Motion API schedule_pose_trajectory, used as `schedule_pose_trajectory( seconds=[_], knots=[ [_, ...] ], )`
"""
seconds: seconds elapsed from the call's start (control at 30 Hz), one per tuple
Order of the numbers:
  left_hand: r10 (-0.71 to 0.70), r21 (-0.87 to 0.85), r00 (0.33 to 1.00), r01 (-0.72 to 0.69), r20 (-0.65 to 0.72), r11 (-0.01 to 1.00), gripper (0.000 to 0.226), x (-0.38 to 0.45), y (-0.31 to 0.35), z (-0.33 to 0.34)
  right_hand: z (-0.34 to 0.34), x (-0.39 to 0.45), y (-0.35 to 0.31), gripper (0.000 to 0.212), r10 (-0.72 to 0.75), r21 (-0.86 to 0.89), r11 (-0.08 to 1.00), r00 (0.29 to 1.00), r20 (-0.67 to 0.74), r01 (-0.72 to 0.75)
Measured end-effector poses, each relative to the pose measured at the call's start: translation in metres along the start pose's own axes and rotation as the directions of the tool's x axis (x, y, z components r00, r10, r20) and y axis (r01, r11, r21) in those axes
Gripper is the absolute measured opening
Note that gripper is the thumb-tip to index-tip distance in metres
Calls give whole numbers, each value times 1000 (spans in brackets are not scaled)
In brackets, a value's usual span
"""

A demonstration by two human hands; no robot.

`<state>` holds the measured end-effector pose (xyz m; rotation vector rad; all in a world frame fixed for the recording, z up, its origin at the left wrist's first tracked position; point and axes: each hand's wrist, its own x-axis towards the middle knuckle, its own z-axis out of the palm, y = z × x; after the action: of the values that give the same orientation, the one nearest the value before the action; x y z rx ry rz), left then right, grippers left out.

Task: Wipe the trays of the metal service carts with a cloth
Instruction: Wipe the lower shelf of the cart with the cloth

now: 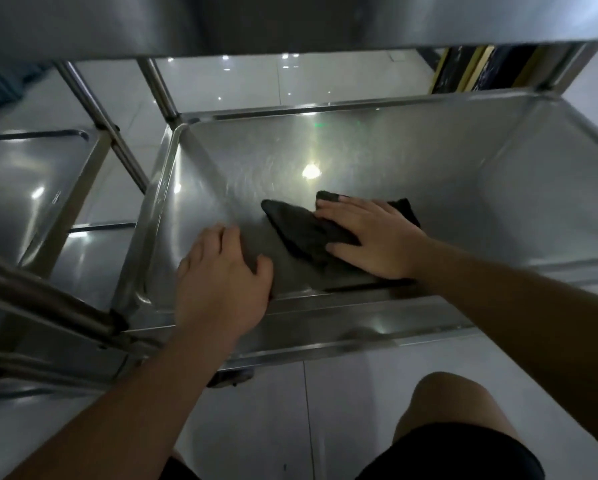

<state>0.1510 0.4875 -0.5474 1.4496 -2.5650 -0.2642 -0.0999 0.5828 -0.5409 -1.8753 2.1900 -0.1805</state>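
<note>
- Bare knee [453,403] above the white tiled floor [342,410].
- Left hand [221,282], fingers loosely curled, rests on the near rim of the shiny steel cart tray [463,174].
- Right hand [373,237], fingers straight and spread, presses the dark crumpled cloth [301,230] flat on the tray's bottom.

Both forearms are bare and extend forward and downward. The left hand [221,278] is palm down, with the fingers bent over at the knuckles and the thumb spread toward the right. The right hand [373,237] lies flat, palm down, fingers straight and slightly spread, thumb extended leftward.
</note>
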Motion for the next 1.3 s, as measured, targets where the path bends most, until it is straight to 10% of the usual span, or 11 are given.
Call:
schedule_pose_trajectory(
  seconds=[0.13, 0.33, 0.77, 1.3],
  knots=[
    [21, 5, 1000, -21, -1, 1000, 66, -2, 0, -1, -12, -61, 67, 75, 281, -5, 959, 956, -89, -282],
    [21, 14, 1000, -21, 15, 1000, 75, -1, -1, -1, -26, -101, 119, 82, 763, 89, 645, 633, -132, -759],
    [28, -6, 998, -27, 51, 1000, 73, -1, -3, -5, 10, -50, -29, 69, 456, 0, 888, 881, -126, -459],
    [33, -7, 998, -33, 58, 999, 73, -2, -3, -7, 19, -53, -28, 71, 419, 16, 906, 892, -169, -423]
  ],
)
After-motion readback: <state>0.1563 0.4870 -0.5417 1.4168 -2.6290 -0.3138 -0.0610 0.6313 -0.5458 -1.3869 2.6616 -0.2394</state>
